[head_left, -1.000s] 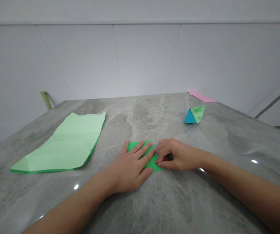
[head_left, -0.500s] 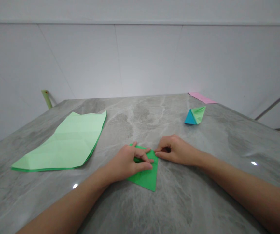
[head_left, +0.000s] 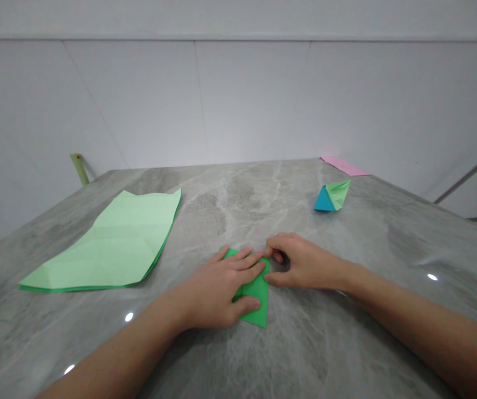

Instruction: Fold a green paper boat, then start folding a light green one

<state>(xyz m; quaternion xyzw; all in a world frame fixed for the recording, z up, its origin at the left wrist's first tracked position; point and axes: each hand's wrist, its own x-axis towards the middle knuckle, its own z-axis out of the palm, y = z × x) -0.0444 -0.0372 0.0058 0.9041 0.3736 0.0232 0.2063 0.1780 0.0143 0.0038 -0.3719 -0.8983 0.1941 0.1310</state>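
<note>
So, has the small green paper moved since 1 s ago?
Yes: the green paper now has its visible near corner closer to the person, farther from the unmoved blue-and-green folded piece.

Left hand [head_left: 217, 285], lower centre of frame, has flattened: fingers curled half a second ago, now spread over the green paper [head_left: 257, 289]. Paper has turned since the first picture (near corner now sits lower in frame). Right hand [head_left: 294, 263], right of centre: thumb and forefinger, pinched together before, now apart.
</note>
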